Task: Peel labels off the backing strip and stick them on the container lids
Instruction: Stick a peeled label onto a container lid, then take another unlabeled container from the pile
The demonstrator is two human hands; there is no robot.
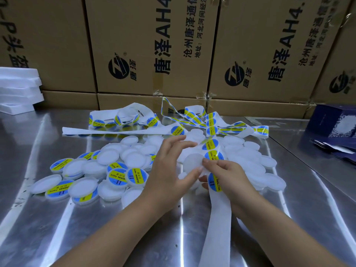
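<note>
Left hand (169,170): curled round a plain white lid (191,161), thumb at its near rim and fingers arched over its far rim, held just above the heap near the middle of the surface (96,228). Right hand (229,176): closed on the backing strip (217,224), thumb and fingers pinching it, with the forefinger tip at the edge of a round blue-and-yellow label (214,155) just beside the held lid. Whether that label is lifted off the strip cannot be told. The two hands are close together, almost touching over the lid. The strip runs from the near edge of the surface up under the right hand, where a second label (214,182) shows partly covered, and on towards the far edge. There it joins loose coils of strip (134,116), some stretches bare, others carrying labels. Unlabelled lids (248,162) lie heaped right of the hands, towards the right edge. Labelled lids (117,176), marked "SOLDERING PASTE", lie mixed with blank ones to the left of the hands. The surface is bright sheet metal. Printed cardboard cartons (150,45) are stacked along its far edge. White foam sheets (19,87) sit piled at the far left corner. A dark blue box (333,122) stands at the far right corner, with flat dark blue pieces (335,149) in front of it.
</note>
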